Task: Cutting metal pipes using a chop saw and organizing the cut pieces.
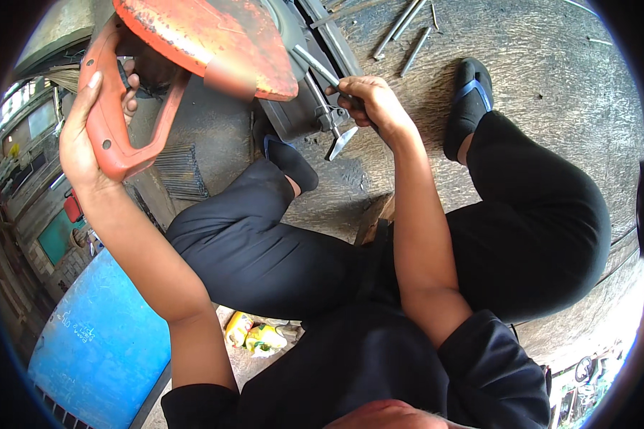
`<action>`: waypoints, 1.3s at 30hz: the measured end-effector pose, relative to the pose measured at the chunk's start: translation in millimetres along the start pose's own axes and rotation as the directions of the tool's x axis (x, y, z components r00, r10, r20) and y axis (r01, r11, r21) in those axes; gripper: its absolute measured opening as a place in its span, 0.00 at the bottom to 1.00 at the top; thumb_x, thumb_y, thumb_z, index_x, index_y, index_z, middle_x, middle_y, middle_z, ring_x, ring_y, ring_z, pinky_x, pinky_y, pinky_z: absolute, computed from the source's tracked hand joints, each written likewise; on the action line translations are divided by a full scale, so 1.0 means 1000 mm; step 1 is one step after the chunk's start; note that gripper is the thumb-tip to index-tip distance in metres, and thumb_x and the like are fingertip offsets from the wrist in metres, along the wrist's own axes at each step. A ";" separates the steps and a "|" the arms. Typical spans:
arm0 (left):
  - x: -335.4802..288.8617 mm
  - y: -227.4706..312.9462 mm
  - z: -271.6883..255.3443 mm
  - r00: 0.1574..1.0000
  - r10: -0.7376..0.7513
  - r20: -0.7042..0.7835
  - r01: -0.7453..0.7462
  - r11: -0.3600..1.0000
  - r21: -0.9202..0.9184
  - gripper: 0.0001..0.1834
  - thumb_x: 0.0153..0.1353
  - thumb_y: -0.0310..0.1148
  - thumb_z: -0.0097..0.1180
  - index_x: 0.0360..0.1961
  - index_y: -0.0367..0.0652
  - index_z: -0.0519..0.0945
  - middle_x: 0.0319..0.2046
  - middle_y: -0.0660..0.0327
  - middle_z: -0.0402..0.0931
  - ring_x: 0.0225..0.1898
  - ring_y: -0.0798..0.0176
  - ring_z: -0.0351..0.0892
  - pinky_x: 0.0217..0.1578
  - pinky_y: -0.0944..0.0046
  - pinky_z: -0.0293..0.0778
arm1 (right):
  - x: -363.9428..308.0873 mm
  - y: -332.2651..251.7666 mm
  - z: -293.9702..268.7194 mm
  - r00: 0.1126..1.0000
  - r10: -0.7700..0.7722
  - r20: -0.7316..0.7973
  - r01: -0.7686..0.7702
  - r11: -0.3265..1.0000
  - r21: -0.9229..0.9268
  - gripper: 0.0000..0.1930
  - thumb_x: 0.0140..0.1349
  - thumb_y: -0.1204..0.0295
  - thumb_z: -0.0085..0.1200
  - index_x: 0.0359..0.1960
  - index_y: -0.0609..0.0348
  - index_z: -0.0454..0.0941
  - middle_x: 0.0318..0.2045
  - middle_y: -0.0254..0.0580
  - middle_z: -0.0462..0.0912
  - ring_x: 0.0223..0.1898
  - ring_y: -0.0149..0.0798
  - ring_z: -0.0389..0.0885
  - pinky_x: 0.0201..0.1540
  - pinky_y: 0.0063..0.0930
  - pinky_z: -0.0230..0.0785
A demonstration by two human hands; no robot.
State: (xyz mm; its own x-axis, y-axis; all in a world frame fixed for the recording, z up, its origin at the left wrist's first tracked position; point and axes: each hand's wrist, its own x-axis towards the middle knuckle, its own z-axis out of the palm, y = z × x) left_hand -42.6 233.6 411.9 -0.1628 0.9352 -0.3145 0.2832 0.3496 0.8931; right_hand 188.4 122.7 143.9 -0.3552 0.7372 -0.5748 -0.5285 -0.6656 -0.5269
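My left hand (82, 146) is wrapped round the orange loop handle (109, 107) of a chop saw, with its fingers inside the loop near a dark trigger. The saw's worn orange blade guard (207, 39) spreads out to the right of that handle, and the blade itself cannot be made out. In my right hand (381, 107) is a thin grey metal rod (316, 64), its far end reaching toward the saw's grey base. Just below the rod sits the saw's clamp screw with a metal turning handle (341, 143); my right hand is apart from it.
Several cut metal rods (415, 51) lie on the worn floor at the far right. A bundle of dark rods (181, 171) rests left of my left leg. Nearer stand a blue plastic container (107, 343) and yellow packets (254, 334). My feet (472, 100) flank the saw.
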 end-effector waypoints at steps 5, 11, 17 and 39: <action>0.004 -0.001 -0.006 1.000 -0.014 0.009 0.014 1.000 0.013 0.25 0.62 0.32 0.54 0.56 0.26 0.66 0.45 0.47 0.76 0.39 0.58 0.80 0.37 0.67 0.76 | 0.003 0.003 0.002 1.000 -0.019 0.000 0.019 0.999 -0.034 0.12 0.60 0.68 0.48 0.34 0.61 0.82 0.18 0.28 0.71 0.14 0.21 0.58 0.15 0.18 0.47; 0.005 -0.002 -0.008 0.998 -0.011 0.057 0.011 1.000 0.002 0.27 0.63 0.33 0.54 0.58 0.29 0.64 0.45 0.45 0.74 0.41 0.55 0.79 0.39 0.64 0.77 | 0.008 0.010 -0.001 1.000 0.007 -0.010 -0.007 0.999 -0.037 0.10 0.60 0.69 0.51 0.34 0.61 0.82 0.18 0.28 0.72 0.14 0.21 0.59 0.15 0.18 0.47; 0.007 -0.004 -0.012 1.000 -0.017 -0.001 0.017 0.999 0.032 0.26 0.62 0.33 0.54 0.58 0.29 0.64 0.45 0.47 0.74 0.41 0.55 0.79 0.39 0.63 0.77 | 0.010 0.012 0.001 0.998 -0.032 -0.052 0.024 0.989 -0.147 0.11 0.62 0.68 0.50 0.37 0.60 0.82 0.18 0.28 0.72 0.15 0.20 0.62 0.16 0.17 0.51; 0.004 0.003 -0.014 0.996 -0.010 0.088 0.014 0.999 -0.038 0.26 0.61 0.34 0.54 0.57 0.30 0.66 0.44 0.50 0.76 0.39 0.59 0.79 0.36 0.67 0.76 | 0.008 0.003 0.029 0.833 -0.473 -0.288 -0.021 0.493 -0.870 0.11 0.54 0.69 0.52 0.33 0.59 0.84 0.29 0.55 0.83 0.34 0.53 0.83 0.41 0.40 0.74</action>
State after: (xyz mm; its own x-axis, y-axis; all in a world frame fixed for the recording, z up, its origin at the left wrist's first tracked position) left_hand -55.6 237.3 417.5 -0.0816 0.9329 -0.3507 0.2444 0.3598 0.9004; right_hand 162.1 130.5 155.6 0.1758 0.8950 -0.4100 0.4178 -0.4449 -0.7921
